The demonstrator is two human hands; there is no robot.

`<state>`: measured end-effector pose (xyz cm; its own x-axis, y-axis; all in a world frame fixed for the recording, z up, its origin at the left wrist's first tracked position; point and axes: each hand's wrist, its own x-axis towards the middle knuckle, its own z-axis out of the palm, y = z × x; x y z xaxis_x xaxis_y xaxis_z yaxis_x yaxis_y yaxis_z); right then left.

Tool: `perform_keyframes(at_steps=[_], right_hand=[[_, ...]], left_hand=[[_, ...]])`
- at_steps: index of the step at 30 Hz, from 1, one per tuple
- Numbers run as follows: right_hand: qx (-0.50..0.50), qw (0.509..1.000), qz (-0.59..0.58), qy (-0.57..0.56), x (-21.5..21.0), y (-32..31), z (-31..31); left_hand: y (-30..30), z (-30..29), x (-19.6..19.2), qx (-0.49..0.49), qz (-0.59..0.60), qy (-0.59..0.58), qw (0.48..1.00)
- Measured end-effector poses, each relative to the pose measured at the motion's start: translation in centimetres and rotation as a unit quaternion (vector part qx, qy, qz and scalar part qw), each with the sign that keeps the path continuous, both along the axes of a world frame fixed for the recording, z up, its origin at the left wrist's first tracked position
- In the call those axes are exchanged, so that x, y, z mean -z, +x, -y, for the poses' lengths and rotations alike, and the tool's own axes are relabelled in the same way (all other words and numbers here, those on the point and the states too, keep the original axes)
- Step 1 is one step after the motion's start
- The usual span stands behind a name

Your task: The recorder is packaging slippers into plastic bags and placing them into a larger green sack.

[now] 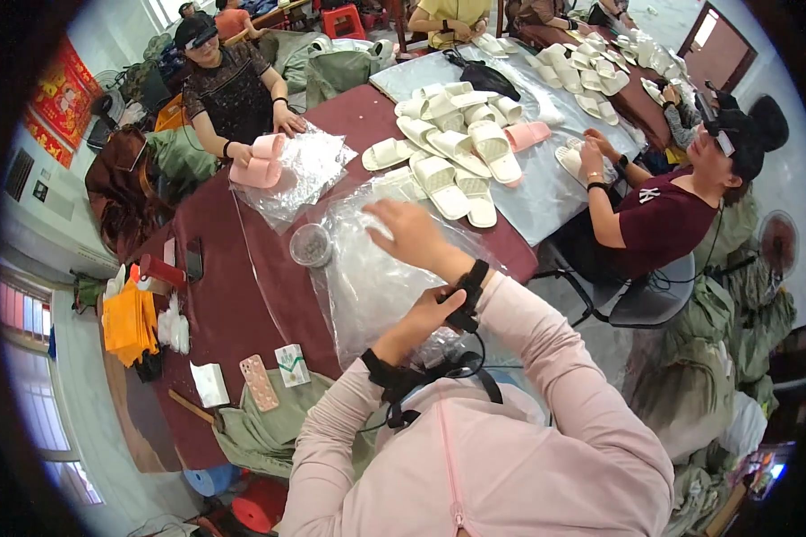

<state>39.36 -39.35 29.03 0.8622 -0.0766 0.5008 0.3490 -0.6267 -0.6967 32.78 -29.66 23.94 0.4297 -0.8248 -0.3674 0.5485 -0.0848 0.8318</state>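
Observation:
My right hand (412, 234) reaches over the clear plastic bags (376, 286), its fingers apart and nothing in them. Around my right wrist sits a black strap with a small device (466, 300). My left hand (414, 324) grips that device, its fingers partly hidden. Another black strap (381, 369) circles my left wrist. A round clear tub (311, 244) of small pieces, too small to name, stands left of my right hand. Just beyond my hands lies a pile of cream slippers (452, 143), with a pink slipper (528, 135) at its right side.
Across the table a person (228, 89) holds pink slippers (260, 161) over plastic bags. At the right sits another person (663, 210) by a cream slipper. A phone (259, 383), a small white box (292, 365) and a tissue pack (209, 385) lie near the table's front left edge.

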Motion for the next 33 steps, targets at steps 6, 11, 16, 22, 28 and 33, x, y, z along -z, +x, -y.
perform_keyframes(at_steps=[6,11,16,22,28,33], right_hand=[[-0.082,0.969,0.07,-0.223,1.4,2.1,-1.4],[-0.123,0.796,-0.23,0.547,0.6,3.5,-3.5],[-0.168,0.853,-0.25,0.426,2.1,4.0,-3.0],[-0.1,0.964,-0.197,0.146,6.3,2.5,1.9],[-0.16,0.948,-0.272,-0.049,10.3,-2.2,5.4],[-0.242,0.879,-0.281,-0.301,16.4,-4.5,7.9]], left_hand=[[-0.1,-0.2,1.2,-0.023,0.169,0.021,0.985],[0.9,-1.6,2.9,-0.07,0.085,-0.084,0.99],[4.0,-3.1,0.8,-0.05,0.212,-0.003,0.976],[7.8,-5.7,1.8,-0.196,0.484,0.183,0.833],[9.2,-6.4,3.9,-0.148,0.615,0.231,0.739],[7.5,-5.3,11.1,0.039,0.556,0.384,0.736]])
